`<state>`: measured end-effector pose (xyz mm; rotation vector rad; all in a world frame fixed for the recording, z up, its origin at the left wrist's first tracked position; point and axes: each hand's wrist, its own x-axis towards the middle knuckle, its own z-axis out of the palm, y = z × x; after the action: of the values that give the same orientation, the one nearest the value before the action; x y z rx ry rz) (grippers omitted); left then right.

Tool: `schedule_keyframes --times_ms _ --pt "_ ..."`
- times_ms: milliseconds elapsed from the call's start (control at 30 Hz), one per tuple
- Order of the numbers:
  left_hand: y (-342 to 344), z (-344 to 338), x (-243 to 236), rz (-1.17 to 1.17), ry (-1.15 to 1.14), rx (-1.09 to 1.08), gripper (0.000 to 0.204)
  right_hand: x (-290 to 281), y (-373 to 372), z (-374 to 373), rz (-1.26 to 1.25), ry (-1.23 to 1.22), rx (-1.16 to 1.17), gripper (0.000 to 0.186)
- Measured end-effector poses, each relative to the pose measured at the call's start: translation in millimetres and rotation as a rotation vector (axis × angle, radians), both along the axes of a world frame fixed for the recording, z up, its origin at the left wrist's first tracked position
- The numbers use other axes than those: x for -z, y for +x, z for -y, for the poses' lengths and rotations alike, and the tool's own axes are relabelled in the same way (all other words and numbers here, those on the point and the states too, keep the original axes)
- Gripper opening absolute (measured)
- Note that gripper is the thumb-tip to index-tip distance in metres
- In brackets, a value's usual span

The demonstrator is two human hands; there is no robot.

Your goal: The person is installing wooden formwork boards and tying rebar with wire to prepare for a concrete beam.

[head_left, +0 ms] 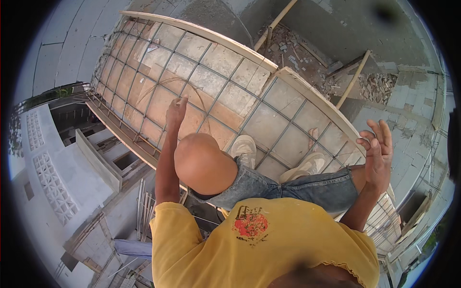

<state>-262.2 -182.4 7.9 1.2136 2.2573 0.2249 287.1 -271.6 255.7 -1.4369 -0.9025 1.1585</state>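
Observation:
My left hand (176, 113) reaches out over the rebar grid (197, 64), its fingers pinched together. Whether they hold something thin cannot be made out. Beside the fingertips, a thin brown tie wire (204, 103) curves in a loose loop across the grid. My right hand (378, 156) is raised at the right, near the edge board; it is empty, with fingers apart and partly bent. The bars cross in squares over wooden form panels (225, 102). My shoes (245, 150) stand among the bars, with my knees bent.
A raised board (201, 30) borders the far side of the formwork, and another plank (122, 137) runs along the left side. Beyond the far board lies a lower area with rubble (293, 50) and slanted poles (354, 79). A drop with building parts shows at lower left.

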Motion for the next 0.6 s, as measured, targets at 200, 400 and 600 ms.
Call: schedule_keyframes --times_ms 200,400,600 --pt "43.9 43.9 60.4 0.238 -0.056 0.105 0.042 -34.3 137.4 82.5 0.216 0.183 0.636 0.053" --pt "-19.6 12.1 -0.3 0.309 -0.374 0.111 0.015 120.8 120.2 224.6 0.287 -0.387 0.976 0.038" --pt "-42.0 -95.3 -151.1 0.223 0.2 -0.156 0.038 249.4 27.5 300.5 0.345 -0.685 0.552 0.033"
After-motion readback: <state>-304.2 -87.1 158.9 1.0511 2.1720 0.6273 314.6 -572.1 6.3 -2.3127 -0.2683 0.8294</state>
